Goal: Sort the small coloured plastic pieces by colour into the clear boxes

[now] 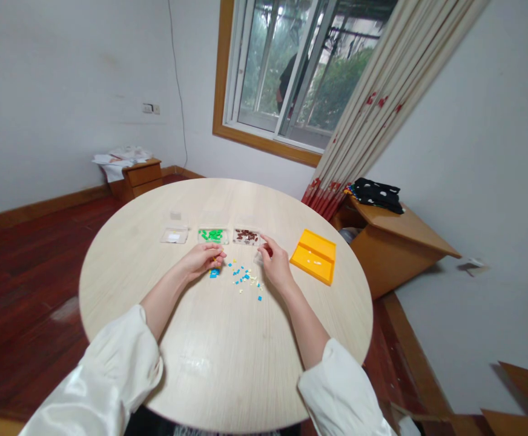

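Note:
My left hand [203, 259] is closed in a pinch above the table, left of centre, with a bit of yellow at its fingertips that looks like a small toy brick. Just below those fingers lie a few blue bricks [214, 274]. My right hand [273, 261] is curled, its thumb and fingers at a small clear plastic box [258, 258], mostly hidden by the hand. Loose blue and pale yellow bricks [246, 277] are scattered between the hands. Beyond them stand a clear box of green bricks [213, 235] and one of dark brown bricks [246, 236].
The round pale wooden table [218, 363] carries a clear box [174, 235] at the left and an open yellow case [313, 257] holding white bits at the right. A wooden cabinet [395, 236] stands beyond the right edge, a small drawer unit [142, 177] behind left.

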Available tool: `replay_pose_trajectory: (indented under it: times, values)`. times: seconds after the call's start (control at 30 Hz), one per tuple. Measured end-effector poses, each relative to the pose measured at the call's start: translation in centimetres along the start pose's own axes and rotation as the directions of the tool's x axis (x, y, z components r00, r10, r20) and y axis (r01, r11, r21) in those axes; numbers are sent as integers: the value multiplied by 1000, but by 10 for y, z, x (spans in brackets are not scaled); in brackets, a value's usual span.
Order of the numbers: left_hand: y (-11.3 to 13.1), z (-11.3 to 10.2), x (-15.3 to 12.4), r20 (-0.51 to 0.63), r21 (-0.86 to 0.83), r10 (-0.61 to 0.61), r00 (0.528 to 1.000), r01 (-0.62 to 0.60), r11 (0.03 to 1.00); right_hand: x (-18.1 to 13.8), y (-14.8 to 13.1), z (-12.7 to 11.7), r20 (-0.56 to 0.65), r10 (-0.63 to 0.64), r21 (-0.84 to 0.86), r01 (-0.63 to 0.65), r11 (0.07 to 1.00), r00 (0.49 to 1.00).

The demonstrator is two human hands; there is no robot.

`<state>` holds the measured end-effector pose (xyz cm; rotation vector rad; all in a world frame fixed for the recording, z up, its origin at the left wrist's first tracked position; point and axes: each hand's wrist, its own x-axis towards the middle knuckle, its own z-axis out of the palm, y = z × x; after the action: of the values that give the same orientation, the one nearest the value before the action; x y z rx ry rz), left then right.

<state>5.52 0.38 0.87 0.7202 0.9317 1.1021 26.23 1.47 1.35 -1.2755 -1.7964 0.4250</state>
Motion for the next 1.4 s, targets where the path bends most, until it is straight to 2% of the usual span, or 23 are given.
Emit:
replay_pose_trajectory:
  times: [0.2, 0.5, 0.73, 0.8, 0.9, 1.03, 1.1, 1.2, 1.4]
  values:
    - [-1, -1, 1, -2, -34, -34, 999, 34, 999, 4, 8, -14, -40, 39, -144, -44, 989, 998]
    - [-4, -4, 4, 63, -146, -89, 994, 97, 984, 3, 14, -14, 44, 55, -373, -35, 927, 998]
    - [-6, -7, 7, 110, -187, -122, 986, 142, 972, 0, 9, -17, 61, 70, -561, -24, 827, 996]
    - [-5, -6, 6, 107, -197, -128, 986, 147, 969, -1, 5, -15, 70, 43, -552, 3, 834, 997]
    - [-3, -2, 3, 110, -204, -136, 985, 156, 966, -5, -6, -7, 114, -59, -447, 104, 888, 992]
    - [-2, 3, -1, 152, -215, -128, 980, 159, 964, -15, -24, 10, 216, -250, -292, 307, 906, 944]
    - [-2, 5, -2, 166, -223, -105, 981, 141, 965, -19, -30, 17, 241, -313, -244, 369, 897, 919]
    - [-3, 7, -3, 183, -228, -80, 980, 121, 966, -24, -36, 24, 244, -333, -224, 387, 894, 911]
    - [-6, 12, -6, 296, -208, -79, 952, 145, 967, -26, -35, 33, 229, -294, -250, 348, 903, 928]
